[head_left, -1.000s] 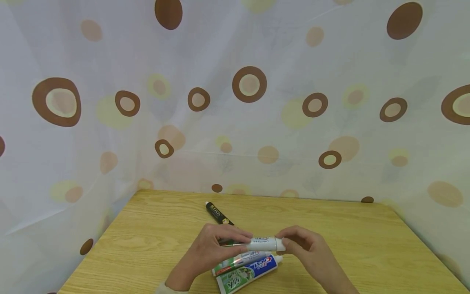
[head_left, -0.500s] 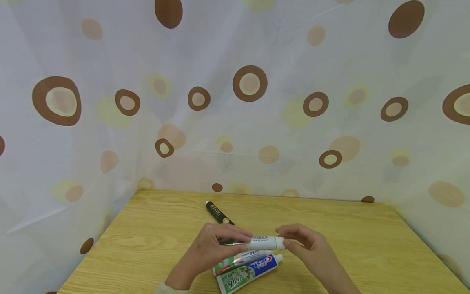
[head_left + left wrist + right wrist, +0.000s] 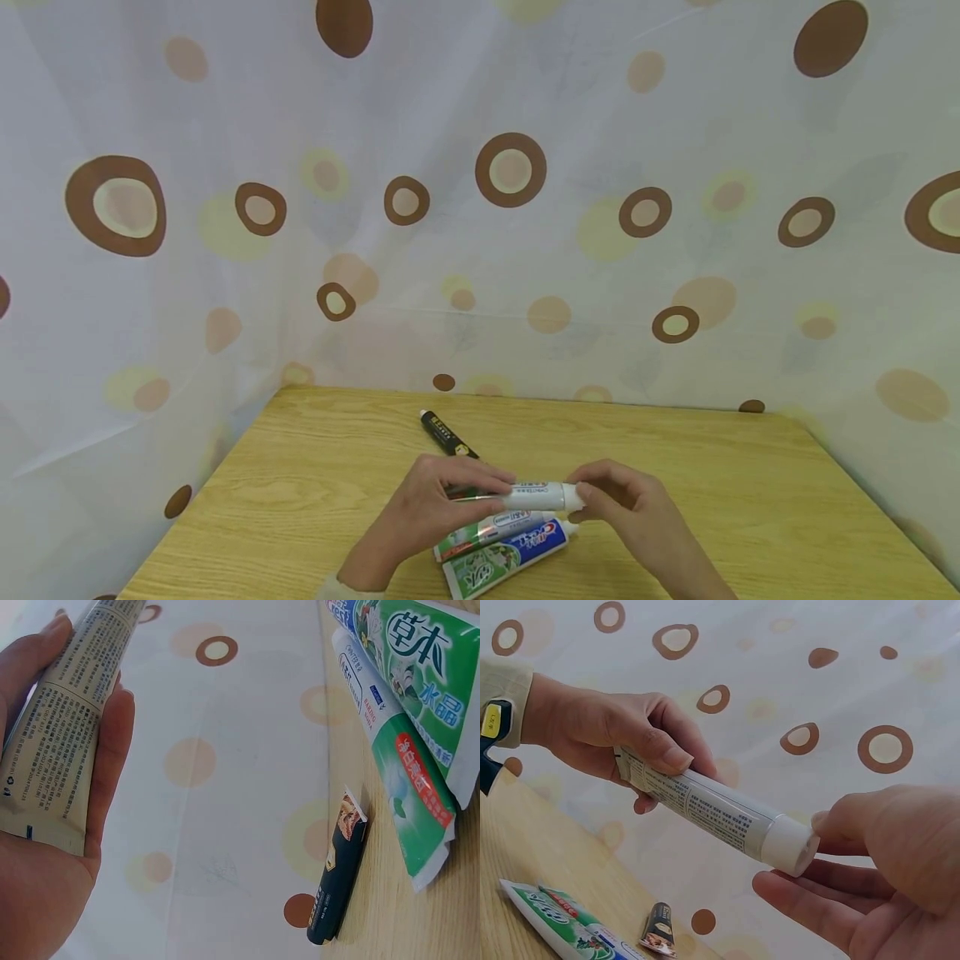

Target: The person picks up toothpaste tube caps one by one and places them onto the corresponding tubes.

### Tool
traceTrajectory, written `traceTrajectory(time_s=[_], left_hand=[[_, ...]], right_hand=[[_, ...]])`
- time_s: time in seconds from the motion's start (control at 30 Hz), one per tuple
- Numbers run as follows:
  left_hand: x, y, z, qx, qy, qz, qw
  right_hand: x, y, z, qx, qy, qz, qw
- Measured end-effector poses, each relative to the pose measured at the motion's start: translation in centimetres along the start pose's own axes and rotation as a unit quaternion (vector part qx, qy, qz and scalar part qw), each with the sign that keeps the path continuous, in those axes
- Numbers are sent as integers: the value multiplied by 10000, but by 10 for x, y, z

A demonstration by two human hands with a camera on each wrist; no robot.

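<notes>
My left hand [image 3: 427, 508] holds a white toothpaste tube [image 3: 534, 497] up off the table, thumb on one side and fingers on the other. In the left wrist view the tube's back [image 3: 64, 724] shows dense printed text. The white cap [image 3: 787, 845] points toward my right hand [image 3: 637, 521], whose thumb and fingers pinch it in the right wrist view. Beneath the hands lie two more toothpaste tubes side by side: a green and white one [image 3: 394, 757] and a green and blue one [image 3: 506, 560].
A dark toothpaste tube [image 3: 446, 435] lies farther back on the wooden table [image 3: 337, 433], partly behind my left hand. A white curtain [image 3: 570, 258] with brown and yellow dots hangs behind the table and along both sides.
My right hand's fingers have loosened and shifted around the cap, then closed on it again. The left hand and the tube stay nearly still.
</notes>
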State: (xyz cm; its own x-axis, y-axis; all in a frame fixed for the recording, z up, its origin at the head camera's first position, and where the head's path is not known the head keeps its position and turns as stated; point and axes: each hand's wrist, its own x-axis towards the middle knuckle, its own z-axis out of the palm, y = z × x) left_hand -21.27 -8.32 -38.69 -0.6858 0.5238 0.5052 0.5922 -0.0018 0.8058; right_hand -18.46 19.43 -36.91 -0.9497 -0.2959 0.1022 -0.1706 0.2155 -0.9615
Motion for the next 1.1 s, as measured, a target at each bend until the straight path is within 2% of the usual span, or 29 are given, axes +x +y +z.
traceTrajectory(time_s=[0.23, 0.47, 0.63, 0.83, 0.9, 1.1], left_hand=[[1, 2, 0, 25, 21, 32, 10000], [-1, 3, 0, 78, 74, 72, 9999], [0, 3, 0, 97, 78, 98, 9999], [1, 6, 0, 89, 62, 192, 9998], [1, 6, 1, 62, 59, 187, 9998], [1, 6, 1, 42, 117, 200, 9997]], right_hand=[[0, 1, -1, 144, -144, -51, 9998], [-2, 2, -1, 128, -384, -456, 9981], [-1, 3, -2, 153, -319, -231, 9991], [-1, 1, -2, 68, -297, -157, 9994], [-1, 0, -1, -66, -174, -120, 9998], [-2, -1, 1, -348, 24, -446, 9984]])
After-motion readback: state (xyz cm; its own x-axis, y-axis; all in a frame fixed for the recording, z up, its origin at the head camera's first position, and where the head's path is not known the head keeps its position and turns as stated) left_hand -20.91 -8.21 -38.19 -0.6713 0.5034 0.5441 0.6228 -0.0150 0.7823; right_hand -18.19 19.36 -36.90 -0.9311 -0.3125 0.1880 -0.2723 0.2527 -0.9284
